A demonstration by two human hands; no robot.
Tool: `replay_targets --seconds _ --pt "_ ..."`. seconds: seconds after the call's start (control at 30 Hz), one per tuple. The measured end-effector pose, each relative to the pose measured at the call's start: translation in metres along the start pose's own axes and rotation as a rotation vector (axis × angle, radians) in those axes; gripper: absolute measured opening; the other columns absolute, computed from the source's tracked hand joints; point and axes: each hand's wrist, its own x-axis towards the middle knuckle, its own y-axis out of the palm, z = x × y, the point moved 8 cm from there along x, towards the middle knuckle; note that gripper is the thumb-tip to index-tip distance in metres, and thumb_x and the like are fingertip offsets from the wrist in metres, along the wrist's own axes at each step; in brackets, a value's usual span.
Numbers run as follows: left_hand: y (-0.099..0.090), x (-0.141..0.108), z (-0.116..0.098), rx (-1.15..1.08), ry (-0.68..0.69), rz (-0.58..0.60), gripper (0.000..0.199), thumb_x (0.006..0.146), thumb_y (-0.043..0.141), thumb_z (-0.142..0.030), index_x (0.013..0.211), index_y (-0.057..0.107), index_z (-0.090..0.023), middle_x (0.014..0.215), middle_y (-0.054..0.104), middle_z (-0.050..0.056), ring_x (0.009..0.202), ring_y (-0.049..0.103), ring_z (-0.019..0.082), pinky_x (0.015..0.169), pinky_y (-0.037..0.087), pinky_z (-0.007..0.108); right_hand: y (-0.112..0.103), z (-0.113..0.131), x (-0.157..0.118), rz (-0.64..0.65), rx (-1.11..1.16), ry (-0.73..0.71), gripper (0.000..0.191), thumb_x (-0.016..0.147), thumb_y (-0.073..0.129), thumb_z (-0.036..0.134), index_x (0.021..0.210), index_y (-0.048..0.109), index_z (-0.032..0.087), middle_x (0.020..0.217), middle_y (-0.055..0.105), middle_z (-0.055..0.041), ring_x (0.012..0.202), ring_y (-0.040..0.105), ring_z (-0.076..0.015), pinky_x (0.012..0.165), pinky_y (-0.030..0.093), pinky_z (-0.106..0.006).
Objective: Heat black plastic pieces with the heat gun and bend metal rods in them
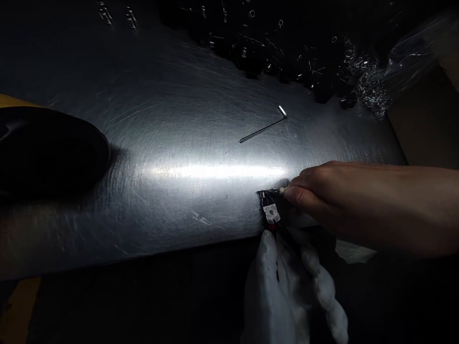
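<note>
My left hand (276, 291), in a white glove, is closed around a small pair of pliers (271, 213) with a red handle part showing. Between the plier jaws sits a tiny metal piece (262, 194) near the front edge of the metal tabletop. My bare right hand (322, 196) comes in from the right and pinches a thin, dark, rod-like tool (272, 191) with a pale end by the fingertips. The tool's tip meets the tiny piece at the jaws; its exact kind is too dark to tell. Fingers of the right hand are partly hidden.
An L-shaped hex key (263, 131) lies on the scratched metal table (179, 129). Many small dark and shiny parts (373, 86) are heaped at the back right beside a clear plastic bag (412, 52). Two small metal parts (131, 18) lie at the back left. A large dark round object (53, 148) stands left.
</note>
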Motion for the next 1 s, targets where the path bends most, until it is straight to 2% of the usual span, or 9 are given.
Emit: replay_targets --seconds 0.1,0.17,0.27,0.37,0.47,0.57,0.67,0.87,1.0 --pt "-0.004 0.002 0.005 -0.015 0.015 0.057 0.066 0.091 0.027 -0.077 0.09 0.06 -0.02 0.059 0.058 0.001 0.038 0.054 0.016 0.035 0.038 0.024 0.009 0.006 -0.001 0.13 -0.066 -0.051 0.036 0.101 0.04 0.035 0.072 0.057 0.021 0.067 0.062 -0.002 0.05 0.055 -0.017 0.042 0.042 -0.027" --pt "-0.009 0.004 0.009 -0.043 0.003 0.088 0.067 0.089 0.028 -0.079 0.089 0.06 -0.02 0.057 0.058 0.001 0.037 0.055 0.016 0.034 0.038 0.023 0.011 0.005 -0.002 0.163 -0.081 -0.04 0.035 0.101 0.038 0.033 0.075 0.057 0.021 0.071 0.064 -0.0027 0.053 0.058 -0.0181 0.045 0.045 -0.028" --pt "-0.011 0.008 0.015 -0.082 -0.048 0.184 0.068 0.09 0.03 -0.079 0.089 0.062 -0.019 0.061 0.062 0.003 0.043 0.061 0.016 0.038 0.042 0.023 0.01 0.0 -0.003 0.153 -0.033 0.004 0.044 0.104 0.033 0.043 0.076 0.059 0.021 0.072 0.065 -0.0039 0.054 0.059 -0.0188 0.046 0.046 -0.029" --pt "-0.01 0.01 0.018 -0.105 -0.096 0.336 0.068 0.089 0.034 -0.079 0.086 0.063 -0.017 0.063 0.065 0.005 0.051 0.067 0.02 0.041 0.046 0.025 0.007 -0.003 -0.002 0.111 0.01 0.014 0.056 0.105 0.027 0.056 0.077 0.061 0.021 0.072 0.065 -0.0043 0.053 0.058 -0.0186 0.045 0.046 -0.029" --pt "-0.01 0.009 0.016 -0.128 -0.105 0.387 0.068 0.09 0.033 -0.078 0.084 0.063 -0.018 0.064 0.066 0.006 0.055 0.068 0.021 0.044 0.048 0.026 0.008 -0.005 0.0 0.118 0.005 0.024 0.059 0.105 0.027 0.06 0.078 0.062 0.021 0.072 0.065 -0.0036 0.055 0.059 -0.0183 0.045 0.045 -0.028" --pt "-0.01 0.005 0.014 -0.093 -0.117 0.309 0.069 0.093 0.028 -0.076 0.089 0.064 -0.017 0.067 0.066 0.005 0.057 0.068 0.02 0.05 0.049 0.028 0.008 -0.006 0.0 0.115 0.011 0.026 0.06 0.105 0.026 0.06 0.077 0.062 0.02 0.071 0.064 -0.003 0.053 0.058 -0.0166 0.044 0.043 -0.026" --pt "-0.01 0.003 0.011 -0.044 -0.097 0.196 0.075 0.09 0.022 -0.08 0.089 0.063 -0.017 0.062 0.063 0.003 0.049 0.064 0.018 0.044 0.046 0.026 0.008 -0.003 0.0 0.11 0.017 -0.026 0.058 0.105 0.028 0.057 0.077 0.061 0.019 0.072 0.064 -0.0031 0.052 0.058 -0.0156 0.044 0.043 -0.025" --pt "-0.011 0.003 0.006 0.009 -0.055 0.115 0.07 0.091 0.026 -0.078 0.093 0.061 -0.018 0.062 0.06 0.002 0.041 0.06 0.017 0.037 0.044 0.026 0.008 0.006 -0.001 0.124 -0.076 -0.089 0.042 0.105 0.035 0.037 0.074 0.056 0.02 0.068 0.062 -0.0007 0.05 0.055 -0.0143 0.043 0.042 -0.025" --pt "-0.011 0.0 -0.001 0.048 -0.004 0.061 0.071 0.092 0.024 -0.077 0.093 0.061 -0.017 0.061 0.059 0.001 0.037 0.055 0.014 0.034 0.04 0.024 0.01 0.015 0.0 0.151 -0.194 -0.14 0.032 0.101 0.044 0.025 0.072 0.054 0.019 0.065 0.06 0.0007 0.046 0.05 -0.0126 0.041 0.037 -0.025"
